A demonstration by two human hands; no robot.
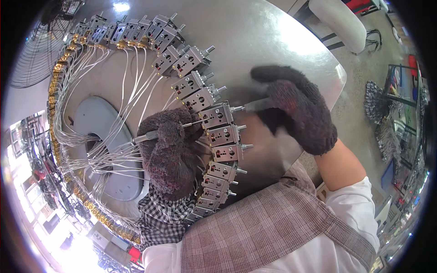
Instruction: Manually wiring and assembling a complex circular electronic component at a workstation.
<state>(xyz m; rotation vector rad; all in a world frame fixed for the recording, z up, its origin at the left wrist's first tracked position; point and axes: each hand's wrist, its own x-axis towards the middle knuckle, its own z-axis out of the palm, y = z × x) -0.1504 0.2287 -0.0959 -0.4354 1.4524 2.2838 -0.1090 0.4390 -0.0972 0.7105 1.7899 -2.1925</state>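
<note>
Two gloved hands work at a round metal desk [273, 41] ringed with small grey valve blocks [218, 136] trailing white wires [114, 154]. Left hand [170, 154] has its grip closed on a slim metal tool [150, 135] by the blocks; right hand [298, 113] pinches a thin rod [255, 106] against one block's stem. Beyond lie a speckled floor [359, 77], a white stool [339, 18] and a fan [36, 54].

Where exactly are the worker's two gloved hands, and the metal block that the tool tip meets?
left hand [169, 157], head view, on the back of the dark knitted glove.
right hand [298, 113], head view, on the back of the glove.
metal block [217, 116], head view, on its grey top face.
</note>
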